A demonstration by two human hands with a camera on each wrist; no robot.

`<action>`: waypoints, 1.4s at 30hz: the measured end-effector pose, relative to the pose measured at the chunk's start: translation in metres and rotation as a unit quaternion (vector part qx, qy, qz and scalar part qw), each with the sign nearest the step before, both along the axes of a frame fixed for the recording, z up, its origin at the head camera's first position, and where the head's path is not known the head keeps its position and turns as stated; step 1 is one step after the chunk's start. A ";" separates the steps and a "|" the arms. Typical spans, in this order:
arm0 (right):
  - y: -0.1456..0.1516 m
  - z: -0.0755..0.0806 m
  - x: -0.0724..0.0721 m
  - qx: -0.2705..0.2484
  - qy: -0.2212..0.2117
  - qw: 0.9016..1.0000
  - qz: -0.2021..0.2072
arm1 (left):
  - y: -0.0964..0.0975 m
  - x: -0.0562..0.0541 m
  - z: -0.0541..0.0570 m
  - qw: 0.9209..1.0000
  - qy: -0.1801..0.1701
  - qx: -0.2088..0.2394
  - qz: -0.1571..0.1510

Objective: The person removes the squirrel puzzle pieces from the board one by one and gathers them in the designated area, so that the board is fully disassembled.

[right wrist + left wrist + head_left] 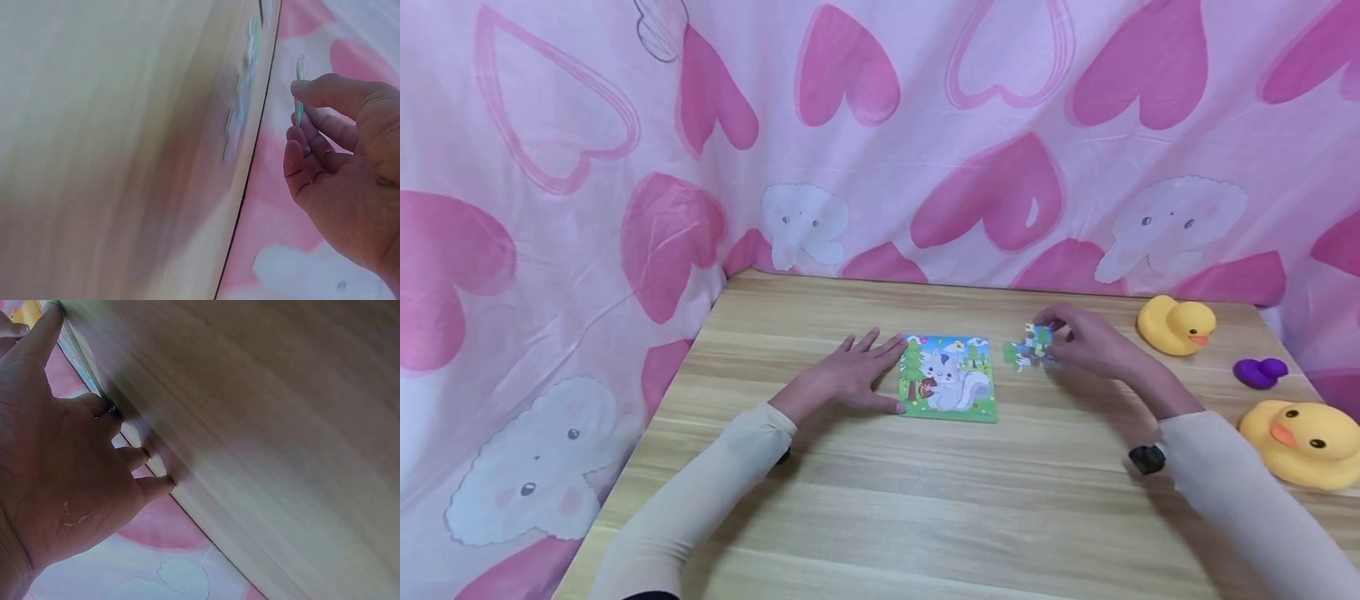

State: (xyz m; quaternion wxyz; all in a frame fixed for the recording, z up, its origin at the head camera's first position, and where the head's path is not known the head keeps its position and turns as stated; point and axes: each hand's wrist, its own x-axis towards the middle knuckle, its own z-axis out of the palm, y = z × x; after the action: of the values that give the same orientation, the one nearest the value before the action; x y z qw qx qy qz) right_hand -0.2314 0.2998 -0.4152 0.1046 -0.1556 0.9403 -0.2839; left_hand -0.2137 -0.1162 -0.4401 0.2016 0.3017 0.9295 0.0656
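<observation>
A square jigsaw puzzle [953, 387] with a white squirrel picture lies flat on the wooden table. My left hand [853, 373] rests at its left side, fingers spread, with the thumb at the lower left corner and a fingertip at the upper left one. To the right of the puzzle, my right hand [1092, 343] pinches a puzzle piece [300, 70] between thumb and fingers. In the right wrist view that piece stands edge-on, raised over the table. Several loose puzzle pieces [1015, 357] lie on the table below it, partly covered by the held piece in the head view.
At the right side of the table [880, 517] stand a yellow rubber duck [1172, 323], a small purple duck [1258, 372] and a larger yellow duck [1300, 450] beside my right forearm. A pink heart-print curtain [865, 158] hangs behind the table and along its left.
</observation>
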 end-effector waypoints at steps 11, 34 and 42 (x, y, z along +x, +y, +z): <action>0.056 -0.009 0.013 0.037 0.007 0.999 -0.022 | 0.000 -0.002 0.001 1.000 -0.002 0.000 0.000; 0.028 -0.008 0.009 0.090 0.022 0.995 0.032 | -0.001 0.001 0.000 1.000 0.000 -0.001 -0.003; -0.028 -0.004 0.007 0.052 0.012 0.997 0.048 | 0.000 0.001 0.002 1.000 0.000 -0.005 -0.002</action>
State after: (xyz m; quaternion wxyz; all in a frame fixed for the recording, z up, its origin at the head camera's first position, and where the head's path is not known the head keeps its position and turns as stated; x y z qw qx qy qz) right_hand -0.2240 0.2716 -0.4189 0.1146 -0.1984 0.9464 -0.2275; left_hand -0.2131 -0.1161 -0.4385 0.2030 0.3027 0.9292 0.0605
